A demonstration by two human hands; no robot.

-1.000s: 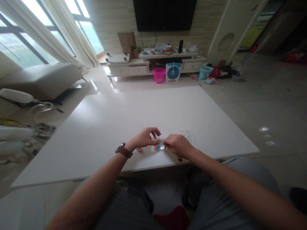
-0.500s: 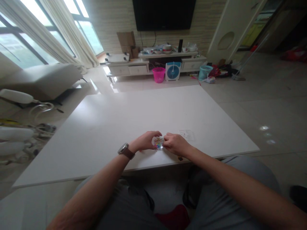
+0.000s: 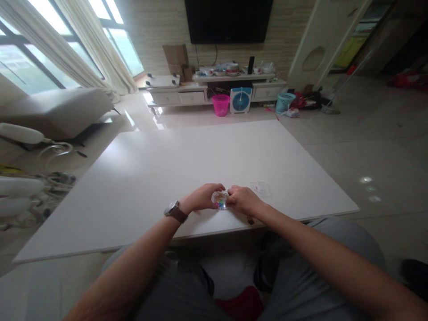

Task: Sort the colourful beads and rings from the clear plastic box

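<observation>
A small clear container point(image 3: 220, 201) with several colourful bits inside sits near the front edge of the white table point(image 3: 187, 160). My left hand point(image 3: 204, 196) is curled round its left side, thumb and fingers gripping it. At its right side is my right hand point(image 3: 243, 200), closed, with the fingertips bent in at the container; whatever they pinch is hidden. A flat clear plastic piece point(image 3: 261, 188), perhaps a lid, lies just beyond my right hand. Partly behind my right wrist, a small dark and yellow item point(image 3: 250, 220) rests by the table edge.
Past the table's far edge stand a pink basket point(image 3: 221, 105), a blue and white fan point(image 3: 240, 100) and a light blue basket point(image 3: 285, 102) before a low TV cabinet point(image 3: 167, 99). White-shaded lamp parts point(image 3: 22, 133) are on the left. My knees are under the front edge.
Both hands stay at the container with almost the same grip. The view has shifted very slightly.
</observation>
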